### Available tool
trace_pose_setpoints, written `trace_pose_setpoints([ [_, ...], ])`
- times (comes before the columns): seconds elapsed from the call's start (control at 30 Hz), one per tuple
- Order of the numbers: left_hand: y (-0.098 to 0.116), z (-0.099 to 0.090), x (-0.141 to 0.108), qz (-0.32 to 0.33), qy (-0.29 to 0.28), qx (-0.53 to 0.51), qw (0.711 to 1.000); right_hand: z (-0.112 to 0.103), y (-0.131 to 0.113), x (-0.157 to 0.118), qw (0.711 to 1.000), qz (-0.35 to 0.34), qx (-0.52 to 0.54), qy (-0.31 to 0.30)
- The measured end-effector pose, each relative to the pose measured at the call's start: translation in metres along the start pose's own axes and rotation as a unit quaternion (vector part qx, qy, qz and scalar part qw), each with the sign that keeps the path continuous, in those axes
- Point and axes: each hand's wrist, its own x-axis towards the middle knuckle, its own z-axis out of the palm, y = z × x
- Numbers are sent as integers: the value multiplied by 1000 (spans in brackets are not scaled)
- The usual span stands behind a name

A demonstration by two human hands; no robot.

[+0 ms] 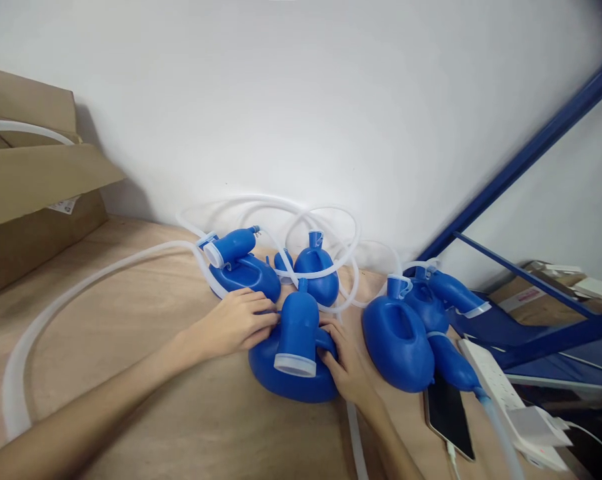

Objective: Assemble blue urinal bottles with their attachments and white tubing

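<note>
In front of me a blue plastic urinal bottle (265, 373) rests on the wooden table. A blue urinal funnel (299, 327) with a pale rim lies over it, its wide mouth turned toward me. My right hand (348, 367) curls its fingers around the funnel's blue handle (327, 340). On the other side, my left hand (241, 322) has its fingers bent and pressed together at the bottle's upper left; what lies under the fingertips is partly hidden. Just behind stand a second blue bottle (318, 267) and, to the left, another bottle (255, 277) with a funnel (235, 245) on top.
White hoses (353, 250) loop behind the bottles, and one hose (105, 270) sweeps left across the table (145, 427). At right are more blue bottles (395, 347), a phone (448, 417), a power strip (495, 380) and a blue metal frame (521, 177). An opened cardboard box (41, 177) stands left.
</note>
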Motion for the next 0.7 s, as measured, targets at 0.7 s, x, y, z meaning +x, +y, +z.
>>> trace_pose_setpoints([
  [0.7,8,5,7,-91,14,-46,995,-1,-7,0,1000,14,10,0],
])
